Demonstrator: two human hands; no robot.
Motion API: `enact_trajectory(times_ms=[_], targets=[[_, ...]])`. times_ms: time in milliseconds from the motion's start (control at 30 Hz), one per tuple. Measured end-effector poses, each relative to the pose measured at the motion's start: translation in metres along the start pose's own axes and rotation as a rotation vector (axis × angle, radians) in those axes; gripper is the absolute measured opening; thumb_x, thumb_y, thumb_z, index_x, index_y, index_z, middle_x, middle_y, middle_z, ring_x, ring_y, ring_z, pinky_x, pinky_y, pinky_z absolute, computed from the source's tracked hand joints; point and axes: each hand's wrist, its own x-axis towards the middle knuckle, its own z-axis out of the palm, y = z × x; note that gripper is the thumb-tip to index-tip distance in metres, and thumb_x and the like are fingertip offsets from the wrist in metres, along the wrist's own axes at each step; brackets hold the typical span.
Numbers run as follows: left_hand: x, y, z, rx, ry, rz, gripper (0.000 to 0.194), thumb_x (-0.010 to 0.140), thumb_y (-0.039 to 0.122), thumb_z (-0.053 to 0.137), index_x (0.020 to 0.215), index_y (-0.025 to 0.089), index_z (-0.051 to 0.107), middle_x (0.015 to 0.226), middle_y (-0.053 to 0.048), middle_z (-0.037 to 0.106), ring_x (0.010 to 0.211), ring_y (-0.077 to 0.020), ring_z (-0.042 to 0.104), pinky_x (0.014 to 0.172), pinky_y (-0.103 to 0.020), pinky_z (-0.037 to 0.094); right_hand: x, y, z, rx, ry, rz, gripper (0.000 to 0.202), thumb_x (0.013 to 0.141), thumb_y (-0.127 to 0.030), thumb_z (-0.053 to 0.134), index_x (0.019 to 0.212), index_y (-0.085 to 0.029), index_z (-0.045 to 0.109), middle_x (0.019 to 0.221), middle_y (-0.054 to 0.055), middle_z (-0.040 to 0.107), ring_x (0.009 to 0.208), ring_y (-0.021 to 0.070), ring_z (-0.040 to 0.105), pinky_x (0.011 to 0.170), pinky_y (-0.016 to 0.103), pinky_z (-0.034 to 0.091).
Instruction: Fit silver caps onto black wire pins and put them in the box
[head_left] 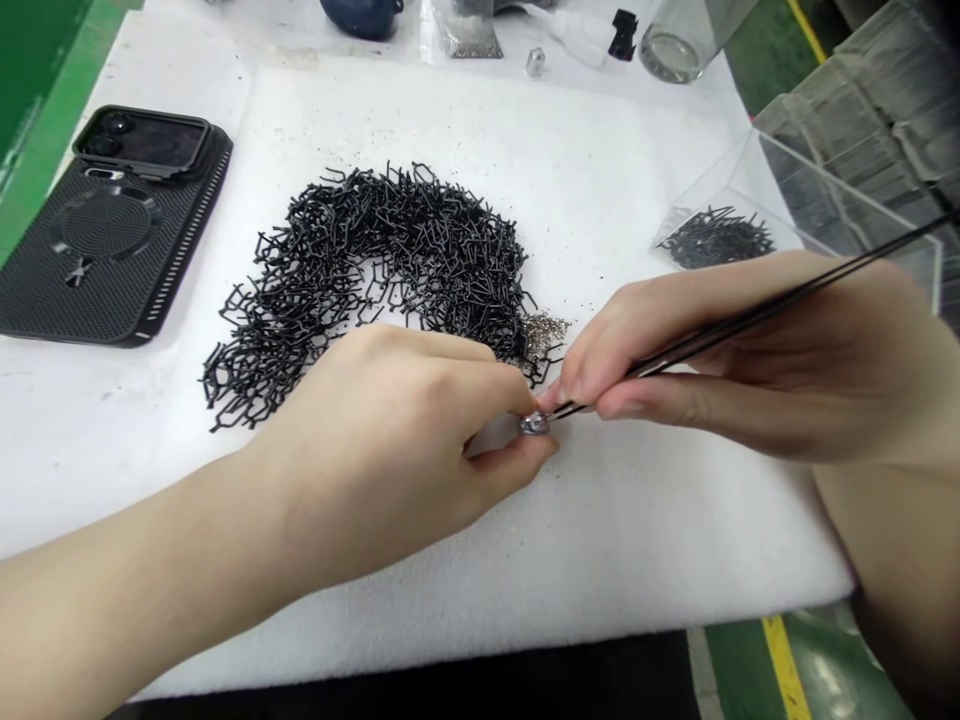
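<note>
Nearest you, a white, matte, finely grained foam sheet (600, 560) covers the work surface. Your left hand (397, 420) reaches across it, thumb and fingertips closed on a small, shiny, silvery metal part (535, 424), which sits just above the sheet near the middle of the view. Your right hand (750, 350) has slim, dark tweezers (750, 318) pinched between thumb and fingers, their tips at the metal part; whether the tips grip anything, you cannot tell.

Just beyond your fingertips lies a loose heap of tiny brownish-gold grains (546, 335), touching a tangled arch of thin, bent black pins (405, 230). Your left hand hides the near side of that arch. To the left is a black phone (120, 230) in a ridged, woven-textured case; to the right, a clear, hard-walled tray (795, 190) holds more black pins (716, 238), its near side blocked by your right hand.

At the far edge are a dark blue rounded case (361, 17), a clear bag (471, 28) of fine grey bits, another silvery part (535, 62) and a transparent cup (673, 57).
</note>
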Motion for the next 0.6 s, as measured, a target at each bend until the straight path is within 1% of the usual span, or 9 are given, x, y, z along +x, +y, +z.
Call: enact_trajectory(times_ms=[167,200,233,367,467,600], targets=[[0.0015,-0.0027,0.0012,-0.005,-0.008,-0.004,0.033,0.102,0.022,0.086,0.073,0.016,0.073,0.065,0.007,0.062,0.054,-0.0049,0.050,0.053,-0.026,0.039,-0.0007,0.0014,0.0011,0.008,0.002,-0.002,0.007,0.101,-0.022,0.092,0.102,-0.028,0.088,0.101,0.002,0.090,0.096,0.0205,0.088,0.078,0.030,0.069],[0.0014,-0.0030,0.0016,0.011,-0.027,-0.019,0.031,0.103,0.022,0.086,0.075,0.016,0.074,0.065,0.008,0.061,0.054,-0.0051,0.049,0.054,-0.025,0.040,-0.0009,0.0013,0.0014,0.000,0.009,-0.004,0.007,0.101,-0.022,0.092,0.102,-0.028,0.088,0.101,0.002,0.090,0.095,0.0202,0.088,0.078,0.030,0.069],[0.0012,-0.0032,0.0018,0.007,-0.008,0.001,0.033,0.102,0.023,0.087,0.073,0.017,0.072,0.064,0.008,0.060,0.053,-0.0049,0.048,0.053,-0.025,0.039,-0.0013,0.0010,0.0018,-0.009,0.013,-0.001,0.007,0.102,-0.022,0.092,0.101,-0.027,0.088,0.101,0.002,0.090,0.095,0.0198,0.088,0.078,0.029,0.069],[-0.0001,-0.0021,0.0005,0.006,-0.012,0.006,0.032,0.101,0.021,0.088,0.073,0.016,0.072,0.063,0.008,0.060,0.053,-0.0046,0.049,0.053,-0.025,0.038,-0.0028,0.0005,0.0024,-0.022,0.011,-0.007,0.006,0.104,-0.023,0.090,0.101,-0.026,0.086,0.101,0.000,0.090,0.095,0.0177,0.088,0.078,0.027,0.069],[-0.0004,-0.0001,-0.0014,-0.003,0.003,0.007,0.033,0.100,0.021,0.088,0.072,0.017,0.072,0.064,0.008,0.062,0.053,-0.0046,0.049,0.052,-0.025,0.037,-0.0030,0.0024,0.0020,-0.013,0.011,-0.036,0.005,0.104,-0.024,0.090,0.102,-0.026,0.086,0.101,0.000,0.090,0.096,0.0181,0.088,0.078,0.027,0.070],[0.0003,0.0013,-0.0022,0.011,-0.009,0.006,0.032,0.099,0.023,0.090,0.072,0.016,0.074,0.063,0.008,0.061,0.053,-0.0051,0.049,0.052,-0.026,0.037,-0.0017,0.0054,0.0005,-0.011,0.002,-0.060,0.004,0.104,-0.023,0.090,0.104,-0.026,0.087,0.102,0.001,0.090,0.096,0.0192,0.089,0.076,0.028,0.070]])
